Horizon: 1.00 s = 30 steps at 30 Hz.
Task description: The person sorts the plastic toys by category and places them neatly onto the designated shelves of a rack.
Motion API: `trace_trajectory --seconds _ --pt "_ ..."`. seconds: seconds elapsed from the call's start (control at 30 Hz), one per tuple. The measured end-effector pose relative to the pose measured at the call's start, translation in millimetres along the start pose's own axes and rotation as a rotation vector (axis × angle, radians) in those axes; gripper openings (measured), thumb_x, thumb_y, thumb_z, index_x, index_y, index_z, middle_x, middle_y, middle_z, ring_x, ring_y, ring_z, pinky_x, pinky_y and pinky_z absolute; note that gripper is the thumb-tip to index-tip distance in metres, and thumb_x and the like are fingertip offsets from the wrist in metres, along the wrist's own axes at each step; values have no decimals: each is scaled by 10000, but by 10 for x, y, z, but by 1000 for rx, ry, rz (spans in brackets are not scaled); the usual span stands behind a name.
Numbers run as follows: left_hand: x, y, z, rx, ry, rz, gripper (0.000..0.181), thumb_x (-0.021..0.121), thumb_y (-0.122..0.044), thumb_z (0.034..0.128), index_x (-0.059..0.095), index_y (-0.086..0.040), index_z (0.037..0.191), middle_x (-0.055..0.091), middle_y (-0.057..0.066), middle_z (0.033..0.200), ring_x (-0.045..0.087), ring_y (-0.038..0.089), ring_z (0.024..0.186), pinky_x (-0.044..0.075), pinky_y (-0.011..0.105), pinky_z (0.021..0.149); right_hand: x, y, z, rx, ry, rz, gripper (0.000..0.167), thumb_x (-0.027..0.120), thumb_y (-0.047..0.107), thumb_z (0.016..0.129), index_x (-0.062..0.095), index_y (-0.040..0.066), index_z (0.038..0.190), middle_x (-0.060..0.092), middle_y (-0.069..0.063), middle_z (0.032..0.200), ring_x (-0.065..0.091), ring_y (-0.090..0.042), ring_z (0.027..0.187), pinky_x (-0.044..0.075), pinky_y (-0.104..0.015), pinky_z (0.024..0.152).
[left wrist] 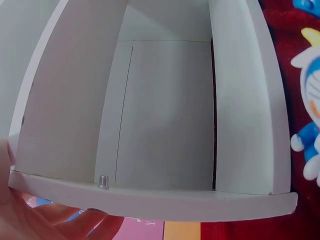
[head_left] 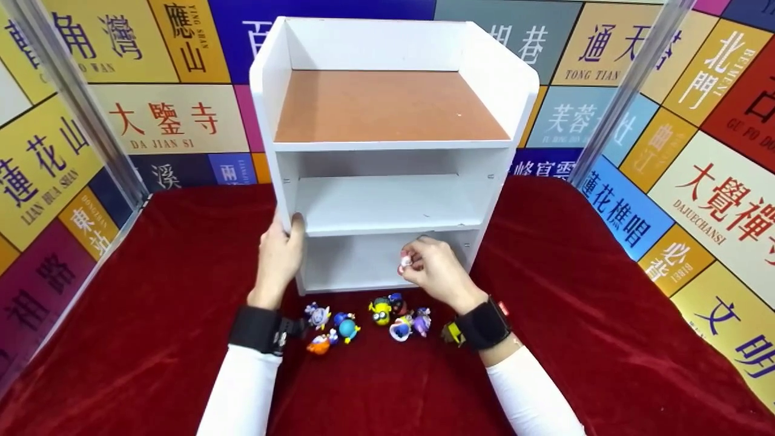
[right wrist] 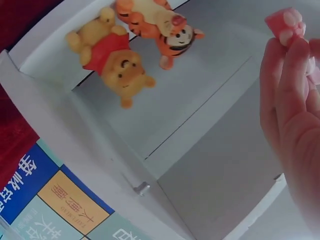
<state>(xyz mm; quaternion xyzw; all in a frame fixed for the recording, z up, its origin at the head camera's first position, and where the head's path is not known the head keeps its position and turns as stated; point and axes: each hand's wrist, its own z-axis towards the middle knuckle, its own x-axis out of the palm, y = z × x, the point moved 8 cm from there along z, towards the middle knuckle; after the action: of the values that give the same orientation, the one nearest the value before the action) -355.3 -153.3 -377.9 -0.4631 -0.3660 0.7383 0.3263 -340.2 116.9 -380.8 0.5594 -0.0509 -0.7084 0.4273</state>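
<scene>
A white shelf unit (head_left: 390, 146) with a brown top board stands upright on the cloth. My left hand (head_left: 281, 254) grips its left side panel (left wrist: 150, 200), with fingers on the outer face and the thumb at the front edge. My right hand (head_left: 441, 269) pinches a small pink-and-white figurine (right wrist: 286, 26) in front of the bottom compartment; the fingers cover part of it. In the right wrist view, a Winnie the Pooh figurine (right wrist: 107, 57) and a Tigger figurine (right wrist: 162, 27) are in the bottom compartment, at its right side. My right hand hides them in the head view.
Small toy figures lie on the red cloth (head_left: 375, 387) before the shelf: an orange one (head_left: 319, 345), a yellow one (head_left: 380, 310), a purple one (head_left: 422, 322) and several others. A yellow-and-dark figure (head_left: 452, 333) is partly behind my right wrist. Printed panels (head_left: 175, 118) surround the cloth.
</scene>
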Motion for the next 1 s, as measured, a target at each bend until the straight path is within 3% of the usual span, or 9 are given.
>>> trace_trajectory --seconds 0.23,0.47,1.0 --pt "-4 -13 -7 18 -7 6 459 444 -346 1029 472 -174 1453 503 94 779 529 269 699 491 415 640 51 -13 7 -61 4 -87 135 720 24 894 702 -37 1013 701 -146 947 742 -230 827 606 -283 733" --pt "-2 -28 -1 34 -3 -2 440 440 -339 1035 476 -170 1440 481 67 748 502 235 645 454 349 570 63 -48 25 -104 -24 -239 158 795 138 848 724 33 942 753 -83 896 689 -269 870 498 -426 886" --pt "9 -11 2 12 -2 12 450 429 -353 1041 467 -176 1454 512 88 775 522 247 659 472 364 570 183 -141 16 -138 -14 -314 153 803 45 804 721 28 932 762 -66 894 637 -278 881 479 -405 854"
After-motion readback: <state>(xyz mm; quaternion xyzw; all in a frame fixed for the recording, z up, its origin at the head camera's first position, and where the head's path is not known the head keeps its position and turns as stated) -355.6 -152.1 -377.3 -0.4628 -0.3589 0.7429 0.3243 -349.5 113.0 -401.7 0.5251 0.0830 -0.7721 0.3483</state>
